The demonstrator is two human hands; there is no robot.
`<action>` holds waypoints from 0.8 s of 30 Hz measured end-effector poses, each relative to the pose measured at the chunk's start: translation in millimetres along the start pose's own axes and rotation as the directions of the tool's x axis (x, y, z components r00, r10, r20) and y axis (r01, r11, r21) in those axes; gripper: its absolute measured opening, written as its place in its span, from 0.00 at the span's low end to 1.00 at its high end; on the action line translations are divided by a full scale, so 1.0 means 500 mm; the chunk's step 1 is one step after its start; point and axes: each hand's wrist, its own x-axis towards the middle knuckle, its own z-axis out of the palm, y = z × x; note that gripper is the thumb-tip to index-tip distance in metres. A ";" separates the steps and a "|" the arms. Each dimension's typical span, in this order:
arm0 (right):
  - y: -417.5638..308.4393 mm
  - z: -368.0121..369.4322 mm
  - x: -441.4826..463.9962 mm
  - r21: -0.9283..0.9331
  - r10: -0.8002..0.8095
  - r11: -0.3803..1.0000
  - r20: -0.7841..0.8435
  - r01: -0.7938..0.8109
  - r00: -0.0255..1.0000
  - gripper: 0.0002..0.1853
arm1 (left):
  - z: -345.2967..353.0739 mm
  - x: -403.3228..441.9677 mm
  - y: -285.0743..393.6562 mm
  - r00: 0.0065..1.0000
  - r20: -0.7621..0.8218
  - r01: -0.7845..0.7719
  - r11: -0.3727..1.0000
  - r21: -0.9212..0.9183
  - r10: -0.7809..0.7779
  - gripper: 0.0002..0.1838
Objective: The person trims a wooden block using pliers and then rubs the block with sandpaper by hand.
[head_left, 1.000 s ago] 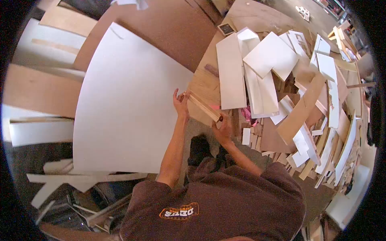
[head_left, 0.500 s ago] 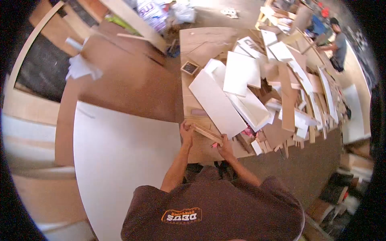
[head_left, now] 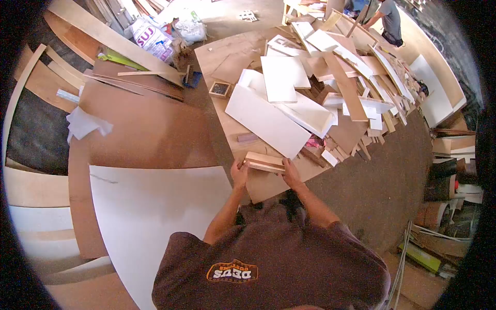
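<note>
My left hand point(head_left: 239, 173) grips the left end of a short pair of pale wooden strips point(head_left: 264, 162), which lie parallel with a darker gap between them. On the right end, my right hand point(head_left: 291, 173) has its fingers closed. I cannot tell whether the strips are joined. They are held over the near edge of a brown worktable point(head_left: 261, 188). Just beyond them lies a long white board point(head_left: 268, 121), and a small brownish block point(head_left: 247, 138) sits to its left.
Many white and brown offcuts, including a square white panel point(head_left: 279, 77), are heaped across the table. A small open wooden box point(head_left: 220, 89) stands at its left side. A large white sheet point(head_left: 160, 206) lies to my left. A co-worker point(head_left: 388, 23) stands at the far right.
The view has turned right, so the table and its pile appear shifted left. The strips now sit more level between my hands; both hands keep hold of them.
</note>
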 end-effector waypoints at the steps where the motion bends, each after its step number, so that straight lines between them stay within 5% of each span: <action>1: 0.029 -0.004 0.018 -0.321 -0.170 0.931 0.041 0.174 0.985 0.26 | -0.001 0.004 -0.007 1.000 0.004 -0.001 1.000 -0.003 0.001 0.37; 2: 0.060 -0.007 0.027 -0.594 -0.308 0.735 0.135 0.326 0.942 0.29 | -0.004 0.000 -0.017 0.999 0.007 -0.042 0.999 -0.003 0.042 0.36; 6: 0.044 -0.013 -0.001 -0.585 -0.329 0.707 0.224 0.396 0.917 0.35 | -0.040 -0.043 0.010 0.993 0.107 0.026 0.984 0.176 -0.046 0.33; 9: 0.038 -0.015 -0.002 -0.608 -0.319 0.680 0.258 0.410 0.912 0.37 | -0.038 -0.063 -0.016 0.996 0.080 0.029 0.999 -0.022 -0.027 0.32; 11: 0.044 -0.015 0.004 -0.664 -0.386 0.561 0.318 0.494 0.866 0.38 | -0.045 -0.079 0.028 0.991 0.103 0.077 0.995 0.067 -0.084 0.33; 13: 0.040 -0.007 0.004 -0.670 -0.328 0.594 0.304 0.446 0.894 0.36 | -0.051 -0.083 0.034 0.984 0.120 0.115 0.981 0.156 -0.135 0.34; 15: 0.035 0.000 0.008 -0.764 -0.225 0.525 0.301 0.376 0.927 0.33 | -0.051 -0.092 0.036 0.994 0.083 0.068 0.996 0.064 -0.074 0.33; 19: 0.008 -0.018 0.026 -0.670 -0.225 0.626 0.335 0.399 0.915 0.27 | -0.054 -0.084 0.035 0.981 0.129 0.156 0.982 -0.108 -0.142 0.31; 20: 0.003 -0.021 0.023 -0.665 -0.143 0.664 0.335 0.342 0.931 0.25 | -0.058 -0.080 0.038 0.990 0.117 0.071 0.997 0.013 -0.072 0.30; 21: 0.017 -0.018 0.026 -0.663 -0.139 0.666 0.339 0.341 0.930 0.25 | -0.061 -0.079 0.045 0.993 0.116 -0.015 0.991 0.134 0.000 0.30; 24: 0.039 -0.017 0.033 -0.619 -0.312 0.628 0.355 0.472 0.881 0.25 | -0.064 -0.083 0.055 0.994 0.108 0.015 0.997 0.082 -0.024 0.32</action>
